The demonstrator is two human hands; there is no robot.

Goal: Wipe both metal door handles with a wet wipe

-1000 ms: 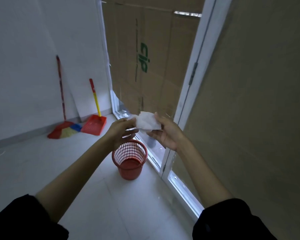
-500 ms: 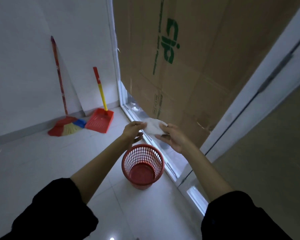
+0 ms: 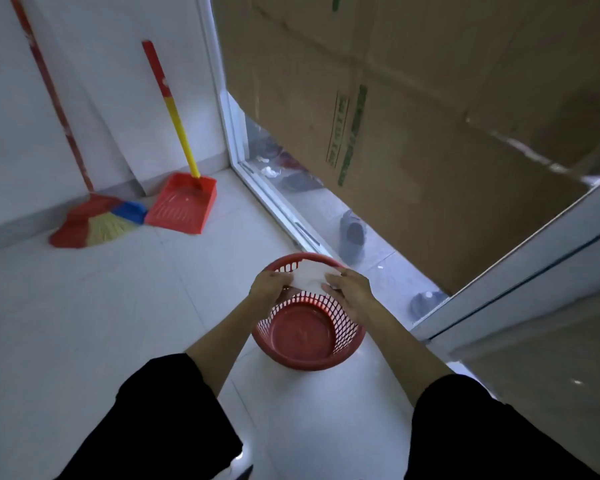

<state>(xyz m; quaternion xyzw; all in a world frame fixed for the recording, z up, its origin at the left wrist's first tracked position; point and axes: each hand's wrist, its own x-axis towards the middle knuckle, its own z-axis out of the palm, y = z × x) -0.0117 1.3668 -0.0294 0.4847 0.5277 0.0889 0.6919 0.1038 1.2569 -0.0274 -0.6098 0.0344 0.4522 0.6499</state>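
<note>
White tiled floor (image 3: 84, 323), glossy, with light reflections. White wall (image 3: 111, 81) at left; a red-handled broom (image 3: 84, 223) and a red dustpan (image 3: 182, 206) with yellow-and-red handle lean against it. White door frame (image 3: 222, 109) beside large brown cardboard sheets (image 3: 413, 133). Lighting dim.

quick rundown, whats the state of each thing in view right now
wet wipe: held between both hands above the basket
left hand: grips the wipe's left end
right hand: grips the wipe's right end
red basket: upright on the floor, nothing visible inside
dustpan: leaning against the wall
broom: leaning against the wall
</note>
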